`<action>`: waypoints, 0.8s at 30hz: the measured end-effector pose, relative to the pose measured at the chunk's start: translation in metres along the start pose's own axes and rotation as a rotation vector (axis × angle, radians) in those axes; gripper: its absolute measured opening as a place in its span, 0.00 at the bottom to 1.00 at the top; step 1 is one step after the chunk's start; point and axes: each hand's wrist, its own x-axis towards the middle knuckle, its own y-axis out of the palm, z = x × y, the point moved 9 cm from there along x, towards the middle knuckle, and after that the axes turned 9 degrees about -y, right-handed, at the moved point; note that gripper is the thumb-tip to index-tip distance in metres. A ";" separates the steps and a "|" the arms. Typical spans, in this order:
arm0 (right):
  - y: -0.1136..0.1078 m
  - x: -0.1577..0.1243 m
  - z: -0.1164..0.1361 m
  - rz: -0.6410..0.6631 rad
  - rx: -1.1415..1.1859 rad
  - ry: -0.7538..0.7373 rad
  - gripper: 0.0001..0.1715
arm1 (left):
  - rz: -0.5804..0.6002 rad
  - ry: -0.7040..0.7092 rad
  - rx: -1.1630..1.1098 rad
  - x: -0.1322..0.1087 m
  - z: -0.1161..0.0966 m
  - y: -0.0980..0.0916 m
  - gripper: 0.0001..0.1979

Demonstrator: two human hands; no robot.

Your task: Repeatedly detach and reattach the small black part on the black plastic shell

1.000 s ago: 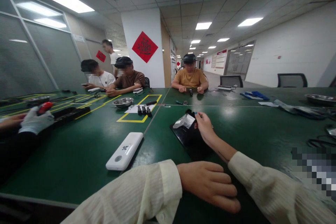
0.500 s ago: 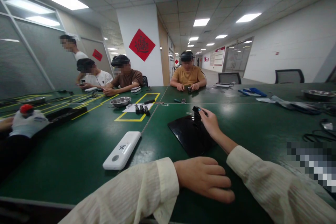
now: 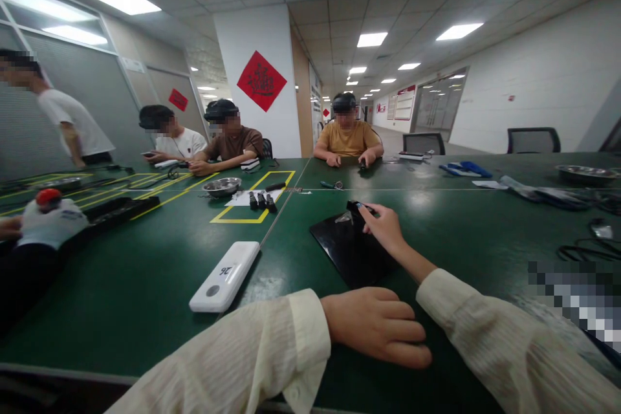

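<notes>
the right hand has its fingers pinched closed on a small, dark black piece, held by the far edge of a flat, glossy, four-cornered black sheet on the green table. nearer the person, the left hand is palm down, its fingers loosely extended, gripping nothing i can see.

We note a white device marked 26 left of lower centre; a metal bowl left of centre; a second bowl at far right. Upper left of centre, we log a red diamond sign on a white pillar; mid-right, black chairs.
</notes>
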 end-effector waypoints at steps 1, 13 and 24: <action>0.000 0.001 -0.003 0.010 -0.001 0.006 0.28 | 0.006 -0.002 0.001 0.000 0.000 0.000 0.07; -0.017 -0.002 0.019 -0.043 -0.506 -0.281 0.22 | 0.009 -0.037 0.013 0.000 0.003 0.001 0.07; 0.000 -0.011 0.024 0.118 -0.703 -0.378 0.25 | 0.021 -0.036 -0.002 0.001 0.003 0.000 0.06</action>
